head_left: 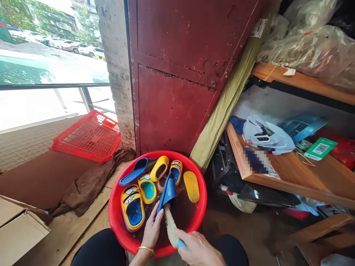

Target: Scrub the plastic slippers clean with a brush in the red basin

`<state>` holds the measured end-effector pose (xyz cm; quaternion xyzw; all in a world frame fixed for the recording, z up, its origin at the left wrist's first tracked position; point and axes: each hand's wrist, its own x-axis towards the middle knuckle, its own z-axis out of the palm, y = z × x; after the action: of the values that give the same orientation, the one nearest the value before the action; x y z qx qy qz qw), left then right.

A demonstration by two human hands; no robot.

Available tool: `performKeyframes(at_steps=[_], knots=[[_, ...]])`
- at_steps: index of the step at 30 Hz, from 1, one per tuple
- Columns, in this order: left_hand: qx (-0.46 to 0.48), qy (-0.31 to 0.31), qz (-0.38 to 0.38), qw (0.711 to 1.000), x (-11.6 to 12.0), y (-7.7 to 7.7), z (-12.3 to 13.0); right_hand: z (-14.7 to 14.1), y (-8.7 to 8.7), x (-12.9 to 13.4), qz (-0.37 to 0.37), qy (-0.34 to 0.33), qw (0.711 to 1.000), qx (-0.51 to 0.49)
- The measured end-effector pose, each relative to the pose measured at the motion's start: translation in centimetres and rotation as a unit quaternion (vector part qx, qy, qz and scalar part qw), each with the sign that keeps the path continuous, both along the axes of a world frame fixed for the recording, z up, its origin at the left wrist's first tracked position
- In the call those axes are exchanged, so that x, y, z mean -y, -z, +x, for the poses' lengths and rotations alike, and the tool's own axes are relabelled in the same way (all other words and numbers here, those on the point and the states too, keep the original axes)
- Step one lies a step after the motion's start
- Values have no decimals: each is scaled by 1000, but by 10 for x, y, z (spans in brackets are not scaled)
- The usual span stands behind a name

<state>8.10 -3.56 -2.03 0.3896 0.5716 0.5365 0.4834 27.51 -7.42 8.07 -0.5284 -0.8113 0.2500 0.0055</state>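
Note:
My left hand grips the near end of a blue slipper, tilted on its side above a red basin. In my right hand is a scrubbing brush with pale bristles and a bit of blue at the handle. Its far end meets the slipper or sits just beside it; I cannot tell which. Dark water fills the basin. Around the held slipper lie another blue slipper, several yellow-and-blue slippers, and a yellow one sole up at the right.
A red plastic crate and a brown cloth lie at the left, near a cardboard box. Behind the basin stands a dark red door. Wooden shelves with bags are on the right.

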Motion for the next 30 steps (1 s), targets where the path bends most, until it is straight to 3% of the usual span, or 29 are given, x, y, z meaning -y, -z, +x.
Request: performKeyframes(at_steps=[3,6,8,10,14,18,20,23,30], knots=[[-58,41,5,997,-1,9,7,43,-33,20,-30,41,998,-22],[-104,84,-2,991,-1,18,14,55,-49,22,-23,79,995,-60],[-120,93,-3,988,-2,22,16,39,-39,17,19,97,991,-86],[-121,93,2,988,-3,25,16,10,-16,9,50,103,989,-89],[-95,95,-15,991,-5,27,12,-48,23,-20,61,105,993,-14],[-109,92,-38,989,-5,27,9,-64,17,-63,82,139,987,-25],[-105,91,-38,990,-5,27,7,-60,10,-72,80,119,989,-40],[-84,91,-28,992,-7,30,4,-54,14,-56,71,80,994,-39],[-45,85,-30,995,-9,30,-1,-41,62,21,-20,109,991,-73]])
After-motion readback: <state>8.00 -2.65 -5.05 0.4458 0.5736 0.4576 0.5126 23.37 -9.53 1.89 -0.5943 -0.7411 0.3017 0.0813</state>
